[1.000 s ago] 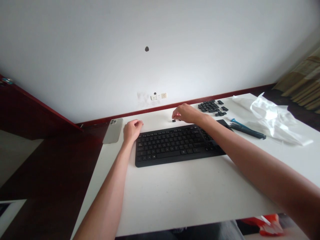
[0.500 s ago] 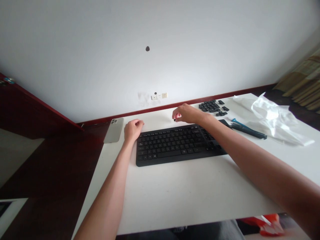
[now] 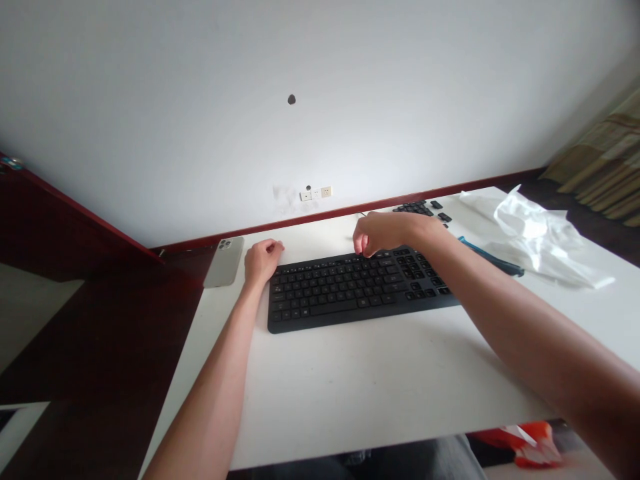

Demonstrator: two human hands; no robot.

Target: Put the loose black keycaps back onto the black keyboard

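Note:
My right hand (image 3: 383,235) hangs over the top edge of a black computer keyboard (image 3: 340,300), its fingers curled and pinched together. A small black keycap seems to be inside those fingers, though they hide it. My left hand (image 3: 261,261) rests loosely curled on the white table (image 3: 350,380), at the keyboard's top left corner and next to a silver smartphone (image 3: 223,262) lying face down. A group of loose black keycaps (image 3: 413,209) lies behind the keyboard, to the right, partly hidden by my right hand.
Past the keycaps lie a blue and black pen-like tool (image 3: 493,257) and a crumpled white plastic bag (image 3: 530,240). A wall with a socket plate (image 3: 315,193) and red skirting runs along the table's back edge. The table's left edge drops to a dark floor.
My right hand has moved right and forward over the keyboard. The small black keycap no longer lies on the table in front of the keyboard. My left hand has barely moved.

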